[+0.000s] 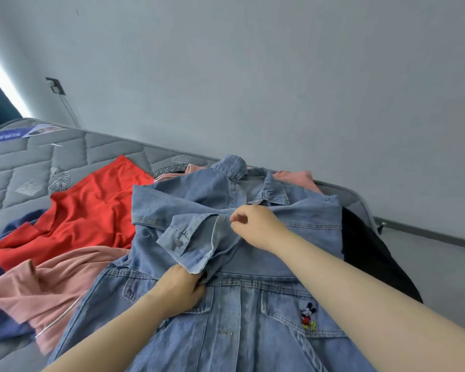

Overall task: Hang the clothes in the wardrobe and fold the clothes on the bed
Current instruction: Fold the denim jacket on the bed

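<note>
At frame centre, denim jacket (253, 318) lies on bed (24, 162); left grip (181, 288) clutches lower edge of folded sleeve (188, 234), right grip (255, 226) pinches its upper edge.

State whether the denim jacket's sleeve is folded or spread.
Folded: the sleeve lies across the chest of the denim jacket, cuff pointing left.

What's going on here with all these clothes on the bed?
A person is folding a light blue denim jacket spread on a grey quilted mattress. One sleeve lies across the chest: the right hand pinches it near the middle, the left hand grips it by the cuff. A crumpled red garment and a pink garment lie beside it, not yet folded.
</note>
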Demonstrator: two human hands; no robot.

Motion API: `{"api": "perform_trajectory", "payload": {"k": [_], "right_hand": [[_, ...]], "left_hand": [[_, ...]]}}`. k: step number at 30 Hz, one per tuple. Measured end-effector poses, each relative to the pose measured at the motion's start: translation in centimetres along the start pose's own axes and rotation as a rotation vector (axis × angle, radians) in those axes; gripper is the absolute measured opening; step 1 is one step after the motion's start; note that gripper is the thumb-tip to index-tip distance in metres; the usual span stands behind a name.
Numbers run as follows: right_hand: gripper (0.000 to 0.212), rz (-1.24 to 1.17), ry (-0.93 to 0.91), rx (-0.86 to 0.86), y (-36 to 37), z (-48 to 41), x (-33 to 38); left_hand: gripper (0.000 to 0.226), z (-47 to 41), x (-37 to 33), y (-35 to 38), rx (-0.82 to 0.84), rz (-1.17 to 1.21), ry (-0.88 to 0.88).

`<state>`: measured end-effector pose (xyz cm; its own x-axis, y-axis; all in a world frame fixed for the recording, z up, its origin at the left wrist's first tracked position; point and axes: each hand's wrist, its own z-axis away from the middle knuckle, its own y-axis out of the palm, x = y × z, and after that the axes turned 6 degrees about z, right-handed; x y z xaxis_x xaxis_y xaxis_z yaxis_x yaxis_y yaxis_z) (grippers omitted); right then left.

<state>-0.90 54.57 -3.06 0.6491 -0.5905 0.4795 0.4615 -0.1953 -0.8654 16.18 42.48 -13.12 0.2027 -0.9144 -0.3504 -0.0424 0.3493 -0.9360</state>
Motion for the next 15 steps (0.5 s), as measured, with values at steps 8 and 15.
{"api": "perform_trajectory", "payload": {"k": [8,15], "right_hand": [[0.057,0.046,-0.076,0.18,2.4,-1.0,1.8],[0.019,0.358,-0.146,0.025,3.5,-1.3,1.2]], "left_hand": [[0.042,0.3,0.9,1.1,-0.094,0.3,-0.019],[0.053,2.2,1.6,0.9,-0.196,0.441,-0.063]]}}
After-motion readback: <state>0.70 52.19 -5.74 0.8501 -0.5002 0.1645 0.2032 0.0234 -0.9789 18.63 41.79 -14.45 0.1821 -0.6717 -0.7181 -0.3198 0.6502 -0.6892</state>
